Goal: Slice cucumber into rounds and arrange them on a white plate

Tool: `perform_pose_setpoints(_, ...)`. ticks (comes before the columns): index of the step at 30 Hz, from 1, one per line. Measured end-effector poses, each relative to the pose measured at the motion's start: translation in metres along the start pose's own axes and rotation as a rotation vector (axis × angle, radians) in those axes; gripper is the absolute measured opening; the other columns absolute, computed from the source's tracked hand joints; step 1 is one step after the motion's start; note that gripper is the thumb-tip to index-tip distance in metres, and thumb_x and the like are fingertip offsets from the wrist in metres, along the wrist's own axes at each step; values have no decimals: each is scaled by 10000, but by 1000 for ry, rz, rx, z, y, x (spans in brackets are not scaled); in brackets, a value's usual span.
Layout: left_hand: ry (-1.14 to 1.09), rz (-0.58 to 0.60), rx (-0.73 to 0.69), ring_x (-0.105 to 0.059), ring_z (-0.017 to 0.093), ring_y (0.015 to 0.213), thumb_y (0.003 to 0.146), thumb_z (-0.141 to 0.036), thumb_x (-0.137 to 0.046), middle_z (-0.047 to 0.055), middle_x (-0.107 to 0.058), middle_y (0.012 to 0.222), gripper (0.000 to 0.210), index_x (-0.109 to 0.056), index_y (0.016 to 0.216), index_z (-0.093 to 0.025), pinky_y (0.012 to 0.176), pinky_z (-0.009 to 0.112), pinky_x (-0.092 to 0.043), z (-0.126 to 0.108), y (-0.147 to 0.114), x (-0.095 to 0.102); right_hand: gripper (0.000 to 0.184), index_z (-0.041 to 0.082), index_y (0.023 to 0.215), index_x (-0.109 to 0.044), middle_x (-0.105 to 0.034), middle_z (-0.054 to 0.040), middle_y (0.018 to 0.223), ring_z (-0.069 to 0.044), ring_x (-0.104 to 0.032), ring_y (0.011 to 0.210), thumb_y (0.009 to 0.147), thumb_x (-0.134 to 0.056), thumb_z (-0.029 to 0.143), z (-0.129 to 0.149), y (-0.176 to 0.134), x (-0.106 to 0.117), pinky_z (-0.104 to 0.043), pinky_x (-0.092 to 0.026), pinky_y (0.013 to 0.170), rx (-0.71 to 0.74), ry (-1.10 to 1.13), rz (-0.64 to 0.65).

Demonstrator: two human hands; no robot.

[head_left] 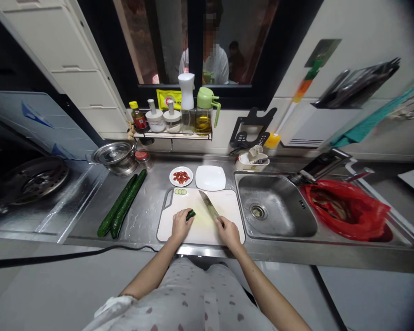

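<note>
My left hand (181, 225) is closed around a short piece of cucumber (191, 214) on the white cutting board (207, 235); most of the piece is hidden under my fingers. My right hand (228, 231) grips the handle of a kitchen knife (209, 205), whose blade points away from me and to the left, apart from the cucumber. Several thin cucumber slices (180, 191) lie overlapping at the board's far left corner. Just beyond the board are a small plate of chopped red pieces (181, 177) and a white plate (210, 178) with nothing on it.
Two whole cucumbers (123, 202) lie left of the board. A steel pot (113, 156) and a red-lidded jar (143, 159) stand behind them. To the right is the sink (279, 207), then a red plastic bag (348, 209). A shelf (174, 136) holds condiments.
</note>
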State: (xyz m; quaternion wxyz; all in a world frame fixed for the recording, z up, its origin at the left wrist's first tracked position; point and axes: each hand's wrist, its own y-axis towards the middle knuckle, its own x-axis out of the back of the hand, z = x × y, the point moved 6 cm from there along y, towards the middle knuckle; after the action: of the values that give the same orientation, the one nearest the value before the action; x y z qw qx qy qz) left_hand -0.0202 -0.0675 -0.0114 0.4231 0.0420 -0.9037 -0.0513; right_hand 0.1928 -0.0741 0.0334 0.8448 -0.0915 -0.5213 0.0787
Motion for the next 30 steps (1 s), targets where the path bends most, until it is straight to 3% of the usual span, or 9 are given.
perform_pose_setpoints(11,-36,5,-55,-593,198,1009,844,-295,-558,69,-658,1082,304,-607,1135,-225,925,371,-434,-1,-4,3,301,204,1038,-599,-687,-69,969,-167,-619,887,943,-350,343,27,3,-7,-223,-331,684,84,-188,177)
perform_pose_setpoints(17,-68,-52,-160,-580,176,990,913,-281,-456,67,-656,1033,271,-627,1117,-231,898,339,-453,-2,-7,1,285,178,1105,-549,-684,-93,957,-186,-628,890,938,-344,283,48,-1,-7,-239,-353,701,159,-250,227)
perform_pose_setpoints(30,-66,-76,-191,-571,176,981,929,-303,-429,72,-656,1023,282,-630,1108,-222,894,336,-453,0,-7,-1,273,154,1102,-534,-682,-128,969,-213,-634,915,924,-340,222,63,-3,-14,-276,-396,741,198,-304,272)
